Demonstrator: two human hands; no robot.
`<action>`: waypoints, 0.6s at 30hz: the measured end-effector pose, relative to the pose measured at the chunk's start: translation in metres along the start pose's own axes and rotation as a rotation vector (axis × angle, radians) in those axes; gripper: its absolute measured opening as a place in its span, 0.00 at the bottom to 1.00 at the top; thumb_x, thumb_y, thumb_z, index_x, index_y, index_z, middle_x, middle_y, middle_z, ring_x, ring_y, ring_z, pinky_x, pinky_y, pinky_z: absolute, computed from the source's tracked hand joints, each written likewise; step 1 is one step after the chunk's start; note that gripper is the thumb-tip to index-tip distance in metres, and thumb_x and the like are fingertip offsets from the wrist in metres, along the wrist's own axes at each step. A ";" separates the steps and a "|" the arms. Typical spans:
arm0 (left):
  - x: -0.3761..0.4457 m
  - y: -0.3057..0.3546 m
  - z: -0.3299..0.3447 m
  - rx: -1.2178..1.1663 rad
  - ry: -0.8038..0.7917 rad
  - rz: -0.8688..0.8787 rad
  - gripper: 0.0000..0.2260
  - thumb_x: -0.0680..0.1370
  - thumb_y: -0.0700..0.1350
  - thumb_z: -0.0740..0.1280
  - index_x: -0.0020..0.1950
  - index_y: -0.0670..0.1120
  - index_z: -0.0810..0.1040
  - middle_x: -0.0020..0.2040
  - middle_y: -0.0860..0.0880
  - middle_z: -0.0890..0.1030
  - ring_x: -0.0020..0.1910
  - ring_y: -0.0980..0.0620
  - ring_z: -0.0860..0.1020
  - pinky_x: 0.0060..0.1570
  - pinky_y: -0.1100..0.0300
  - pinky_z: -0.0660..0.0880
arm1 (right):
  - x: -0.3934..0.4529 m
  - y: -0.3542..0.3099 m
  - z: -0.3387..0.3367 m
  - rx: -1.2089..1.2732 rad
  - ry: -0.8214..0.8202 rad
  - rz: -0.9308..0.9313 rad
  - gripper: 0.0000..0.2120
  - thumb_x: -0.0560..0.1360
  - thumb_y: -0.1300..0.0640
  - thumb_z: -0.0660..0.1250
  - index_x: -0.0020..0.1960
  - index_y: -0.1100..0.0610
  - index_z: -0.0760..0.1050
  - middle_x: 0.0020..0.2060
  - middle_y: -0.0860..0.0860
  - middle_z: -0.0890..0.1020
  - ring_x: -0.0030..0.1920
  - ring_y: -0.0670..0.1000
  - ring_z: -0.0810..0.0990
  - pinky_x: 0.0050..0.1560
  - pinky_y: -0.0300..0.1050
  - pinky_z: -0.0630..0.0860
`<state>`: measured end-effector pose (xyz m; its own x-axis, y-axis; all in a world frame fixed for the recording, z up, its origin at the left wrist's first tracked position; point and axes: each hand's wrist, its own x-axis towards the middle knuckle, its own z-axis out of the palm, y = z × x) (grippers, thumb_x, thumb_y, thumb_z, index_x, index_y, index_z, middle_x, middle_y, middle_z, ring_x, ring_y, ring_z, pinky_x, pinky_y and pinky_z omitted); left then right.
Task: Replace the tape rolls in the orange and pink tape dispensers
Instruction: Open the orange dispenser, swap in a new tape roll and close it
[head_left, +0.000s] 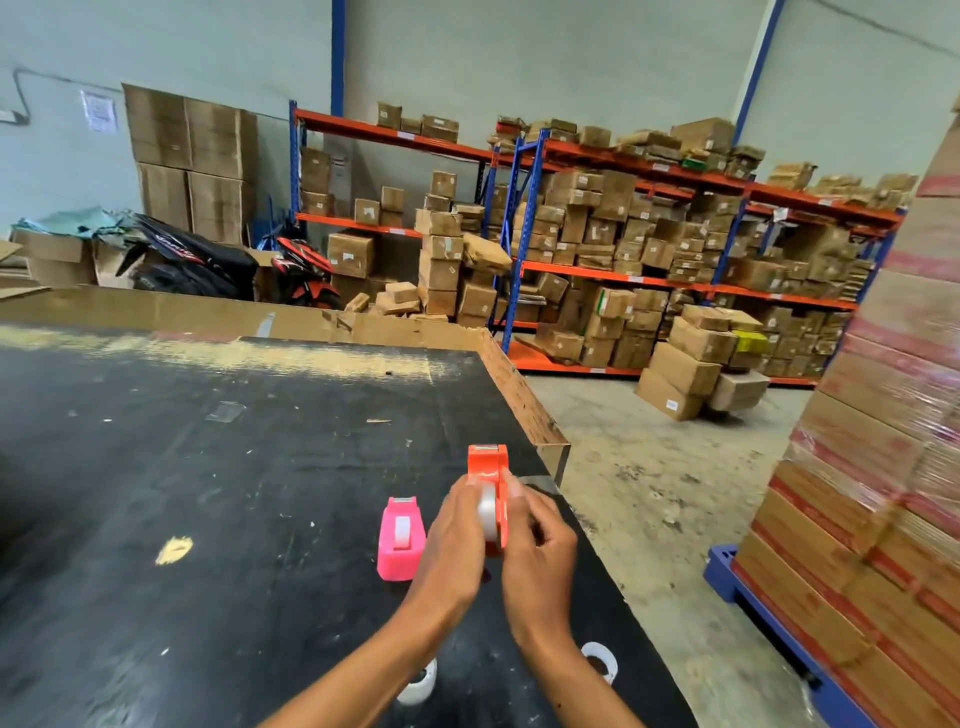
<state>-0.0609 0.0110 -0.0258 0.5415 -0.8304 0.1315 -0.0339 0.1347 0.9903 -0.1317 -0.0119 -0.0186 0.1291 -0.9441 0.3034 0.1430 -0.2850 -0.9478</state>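
Observation:
The orange tape dispenser (485, 465) stands on the black table (208, 493) near its right edge. A clear tape roll (488, 512) sits in it, pinched between my left hand (454, 540) and my right hand (540, 540). Just left of my hands stands the pink tape dispenser (400, 538) with a roll in its slot. Two loose white tape rolls lie close to me: one tape roll (418, 686) under my left forearm, another tape roll (602, 660) right of my right forearm.
The table's right edge (524, 400) drops to a concrete floor. A wrapped pallet of boxes (878, 467) on a blue base stands close on the right. Shelves of cardboard boxes (649, 249) and parked scooters (208, 260) line the back.

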 end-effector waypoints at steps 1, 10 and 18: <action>0.000 -0.001 0.001 -0.022 -0.001 -0.002 0.18 0.72 0.64 0.52 0.47 0.60 0.77 0.42 0.53 0.84 0.35 0.63 0.80 0.30 0.65 0.74 | 0.001 0.000 0.000 0.005 -0.003 -0.003 0.10 0.77 0.53 0.64 0.49 0.55 0.83 0.50 0.54 0.84 0.48 0.51 0.84 0.49 0.55 0.83; 0.003 0.001 0.008 -0.045 -0.028 0.024 0.17 0.72 0.65 0.54 0.49 0.61 0.78 0.43 0.54 0.85 0.42 0.60 0.83 0.38 0.65 0.77 | 0.008 0.000 -0.004 0.010 -0.013 -0.084 0.10 0.77 0.54 0.64 0.49 0.55 0.84 0.48 0.50 0.83 0.49 0.49 0.83 0.50 0.51 0.81; 0.009 0.025 0.003 -0.002 -0.123 0.025 0.21 0.80 0.59 0.51 0.51 0.54 0.81 0.43 0.46 0.86 0.39 0.55 0.83 0.34 0.64 0.78 | 0.035 -0.015 -0.025 -0.005 -0.236 -0.125 0.10 0.77 0.54 0.65 0.47 0.40 0.81 0.45 0.41 0.86 0.48 0.44 0.84 0.50 0.45 0.81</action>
<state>-0.0594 0.0053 0.0003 0.4330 -0.8869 0.1613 -0.0443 0.1578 0.9865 -0.1537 -0.0445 0.0033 0.3357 -0.8370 0.4321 0.1675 -0.3984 -0.9018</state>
